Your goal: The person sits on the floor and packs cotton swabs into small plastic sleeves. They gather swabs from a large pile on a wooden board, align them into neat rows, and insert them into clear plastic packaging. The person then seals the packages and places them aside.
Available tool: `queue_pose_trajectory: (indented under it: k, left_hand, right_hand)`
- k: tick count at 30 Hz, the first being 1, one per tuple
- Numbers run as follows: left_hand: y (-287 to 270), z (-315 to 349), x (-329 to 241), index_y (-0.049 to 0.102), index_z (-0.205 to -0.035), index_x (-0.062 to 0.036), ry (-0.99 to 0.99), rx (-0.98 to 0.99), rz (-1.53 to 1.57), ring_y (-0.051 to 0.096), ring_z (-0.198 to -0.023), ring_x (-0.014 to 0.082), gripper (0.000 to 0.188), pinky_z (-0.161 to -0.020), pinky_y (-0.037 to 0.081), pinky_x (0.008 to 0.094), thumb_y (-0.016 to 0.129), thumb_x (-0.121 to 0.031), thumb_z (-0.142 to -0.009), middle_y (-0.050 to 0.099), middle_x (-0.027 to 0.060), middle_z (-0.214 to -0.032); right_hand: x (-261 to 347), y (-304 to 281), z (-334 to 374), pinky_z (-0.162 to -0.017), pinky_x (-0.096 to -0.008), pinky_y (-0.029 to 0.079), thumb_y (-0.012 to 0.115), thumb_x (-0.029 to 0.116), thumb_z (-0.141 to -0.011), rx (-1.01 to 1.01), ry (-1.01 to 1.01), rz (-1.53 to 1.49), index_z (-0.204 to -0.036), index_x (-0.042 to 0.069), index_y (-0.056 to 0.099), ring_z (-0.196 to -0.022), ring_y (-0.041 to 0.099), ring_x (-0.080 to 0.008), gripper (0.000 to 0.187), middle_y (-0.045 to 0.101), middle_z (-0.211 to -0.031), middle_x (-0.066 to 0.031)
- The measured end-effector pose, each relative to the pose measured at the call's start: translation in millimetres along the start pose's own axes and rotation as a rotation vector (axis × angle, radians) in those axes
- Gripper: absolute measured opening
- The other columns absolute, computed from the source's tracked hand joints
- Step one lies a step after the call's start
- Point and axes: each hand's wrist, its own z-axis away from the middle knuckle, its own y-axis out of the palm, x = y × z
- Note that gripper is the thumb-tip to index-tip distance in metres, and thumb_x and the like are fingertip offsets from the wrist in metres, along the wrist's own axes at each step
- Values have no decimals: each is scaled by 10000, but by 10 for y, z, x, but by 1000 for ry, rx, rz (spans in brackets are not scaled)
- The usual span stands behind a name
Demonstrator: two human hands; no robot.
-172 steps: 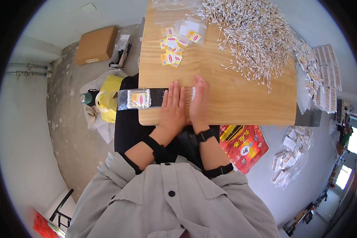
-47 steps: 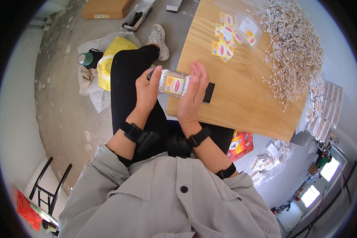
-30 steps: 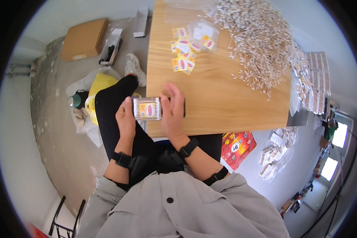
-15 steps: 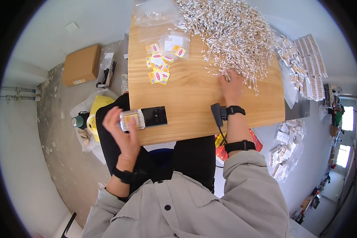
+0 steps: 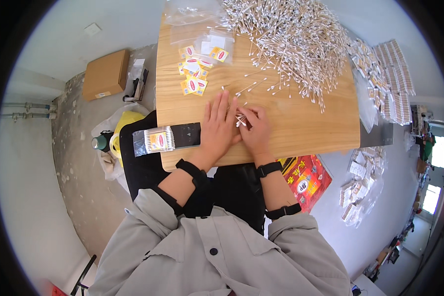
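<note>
- Filled clear packet of cotton swabs (image 5: 154, 140) lies at the desk's (image 5: 301, 130) near-left corner, overhanging the edge beside a black pad (image 5: 185, 134); a nudge from the left forearm could likely knock it off.
- Yellow-and-red labels (image 5: 195, 74) and clear bags (image 5: 190, 17) sit at the far-left edge, well apart from the hands.
- Left hand (image 5: 219, 126) lies flat near the near edge, fingers spread, touching the small bundle of swabs (image 5: 240, 119).
- Right hand (image 5: 255, 129) pinches that bundle, just beside the left; a loose pinch could scatter or misalign it.
- Big swab heap (image 5: 293, 39) covers the far-right part; stray swabs trail toward the hands and could mix in.
- Stacked packets (image 5: 392, 74) lie past the right edge.
</note>
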Motion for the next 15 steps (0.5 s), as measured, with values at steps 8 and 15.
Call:
queue_pose_trajectory:
  k: [8,15]
  left_hand:
    - [-53,79,107,522,-1337,-36,-23,-58,70,452,-1268,354,571,-1060,394,441,716,-161,-814,448,184,-1381]
    - [-59,198,141,493,-1342,-23,76,-60,48,462,-1248,380,614,-1047,404,447,724,-97,-778,454,197,-1366]
  right_hand:
    - [-270,-10,-168,-643,-308,504,675,31,-864,-35,143,143,-1088,25,663,-763,611,-204,225,550,-1013,-117]
    - [-304,9,-342,-657,-296,508,643,16,-880,-235,202,-93,-1192,6,601,-793,595,-215,315,517,-1062,-137]
